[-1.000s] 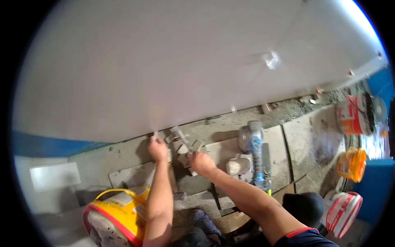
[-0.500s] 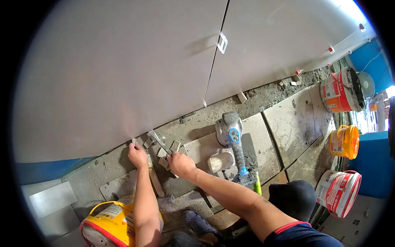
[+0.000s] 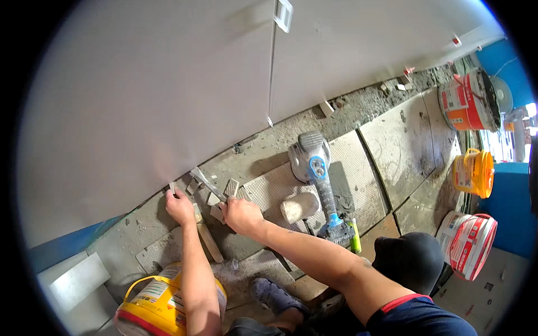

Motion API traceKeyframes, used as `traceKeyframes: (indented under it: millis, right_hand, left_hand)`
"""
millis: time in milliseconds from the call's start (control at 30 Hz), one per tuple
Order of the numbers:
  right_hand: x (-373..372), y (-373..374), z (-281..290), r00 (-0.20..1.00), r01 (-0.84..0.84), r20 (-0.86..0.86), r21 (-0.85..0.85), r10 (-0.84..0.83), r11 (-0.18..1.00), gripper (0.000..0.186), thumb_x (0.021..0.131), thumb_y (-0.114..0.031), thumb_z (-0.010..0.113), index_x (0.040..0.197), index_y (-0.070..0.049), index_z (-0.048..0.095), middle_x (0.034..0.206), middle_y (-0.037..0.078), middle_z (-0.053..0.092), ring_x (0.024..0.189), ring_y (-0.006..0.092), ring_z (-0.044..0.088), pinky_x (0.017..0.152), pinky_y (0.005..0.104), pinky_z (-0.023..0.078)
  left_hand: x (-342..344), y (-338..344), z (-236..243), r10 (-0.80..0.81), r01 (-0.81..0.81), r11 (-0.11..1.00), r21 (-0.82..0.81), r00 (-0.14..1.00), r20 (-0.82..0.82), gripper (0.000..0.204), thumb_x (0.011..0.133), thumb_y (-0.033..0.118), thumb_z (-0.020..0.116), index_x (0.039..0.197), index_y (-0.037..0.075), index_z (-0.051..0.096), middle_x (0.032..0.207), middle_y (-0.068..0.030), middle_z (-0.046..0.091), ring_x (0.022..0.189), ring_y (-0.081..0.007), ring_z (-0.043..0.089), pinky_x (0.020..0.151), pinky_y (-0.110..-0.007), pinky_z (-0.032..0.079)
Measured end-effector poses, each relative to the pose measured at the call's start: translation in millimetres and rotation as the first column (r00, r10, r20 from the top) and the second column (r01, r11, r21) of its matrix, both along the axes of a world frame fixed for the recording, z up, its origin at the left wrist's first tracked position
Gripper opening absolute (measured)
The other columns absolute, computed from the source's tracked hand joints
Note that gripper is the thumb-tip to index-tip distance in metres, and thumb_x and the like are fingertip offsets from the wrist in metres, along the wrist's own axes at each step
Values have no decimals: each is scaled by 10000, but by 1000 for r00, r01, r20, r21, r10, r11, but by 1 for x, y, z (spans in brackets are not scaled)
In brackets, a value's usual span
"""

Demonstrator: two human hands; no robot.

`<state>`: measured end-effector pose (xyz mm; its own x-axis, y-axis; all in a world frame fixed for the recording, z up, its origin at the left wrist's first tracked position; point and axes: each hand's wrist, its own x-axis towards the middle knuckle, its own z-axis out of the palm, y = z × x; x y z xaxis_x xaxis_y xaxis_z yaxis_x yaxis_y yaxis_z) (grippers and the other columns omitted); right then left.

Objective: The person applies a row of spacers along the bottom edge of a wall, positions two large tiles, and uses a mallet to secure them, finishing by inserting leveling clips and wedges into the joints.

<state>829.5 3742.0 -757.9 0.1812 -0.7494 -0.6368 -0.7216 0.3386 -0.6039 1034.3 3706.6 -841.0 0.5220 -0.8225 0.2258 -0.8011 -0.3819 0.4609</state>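
Left hand (image 3: pixel 180 208) first: its thumb and fingers are pinched together on a thin chip (image 3: pixel 172 186). The chip is just above that hand, at the low edge of the left slab (image 3: pixel 140 112). Right hand (image 3: pixel 241 215) is just across from it, with its fingers wrapped round a scraper (image 3: pixel 208 182). The flat end of the scraper points away from my right fist, up toward the foot of that slab, on the side of my left hand. I can't tell if it touches.

Some of the work looks done. Above my hands the left slab and the right slab (image 3: pixel 347 61) are up, side by side, with a thin seam (image 3: pixel 272 73) between them. A white clip (image 3: pixel 284 15) sits on the seam, far up from my right hand. A small block (image 3: pixel 327 109) is at the foot of the right slab, to the right of both hands.

The low edge by my left hand looks like the part not finished. The chip is not let go yet, and I can't see how far in it goes. Loose bits (image 3: pixel 214 199) lie close by my right fist. A wooden stick (image 3: pixel 208 241) lies just below, between my hands. I don't hold the blue and grey tool (image 3: pixel 318 168) to the right of my right hand.
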Motion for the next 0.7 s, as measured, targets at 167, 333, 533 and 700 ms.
traceKeyframes:
  millis: [167, 333, 533, 700]
  right_hand:
    - [-1, 3, -7, 996, 31, 85, -108, -21, 994, 425, 976, -358, 442, 925, 37, 590, 813, 269, 666, 801, 435, 665, 746, 493, 536]
    - [1, 5, -13, 996, 35, 85, -141, -23, 989, 421, 983, -357, 422, 952, 31, 585, 821, 257, 672, 800, 426, 669, 750, 488, 536]
    - [0, 3, -4, 999, 10, 45, -64, -8, 998, 458, 989, -401, 398, 984, 17, 584, 903, 255, 679, 883, 413, 663, 787, 488, 527]
    - [-23, -21, -13, 952, 307, 116, -365, -284, 879, 423, 984, -367, 452, 977, 40, 569, 878, 278, 659, 871, 418, 656, 773, 486, 516]
  left_hand:
    - [5, 0, -1, 8, -9, 1000, 23, 999, 36, 291, 917, 244, 543, 915, -40, 603, 865, -271, 642, 820, -470, 598, 716, -516, 462]
    - [3, -2, -2, 16, -17, 999, 41, 1000, 16, 297, 922, 254, 542, 898, -38, 591, 850, -268, 642, 809, -472, 600, 709, -523, 458]
    - [0, -1, 3, 25, -28, 998, 58, 999, 47, 288, 916, 248, 555, 896, -38, 570, 829, -273, 640, 803, -465, 608, 698, -518, 461]
    - [1, 1, 7, 48, -48, 998, 50, 999, -11, 278, 914, 233, 563, 959, -41, 579, 855, -256, 657, 824, -446, 629, 704, -501, 477]
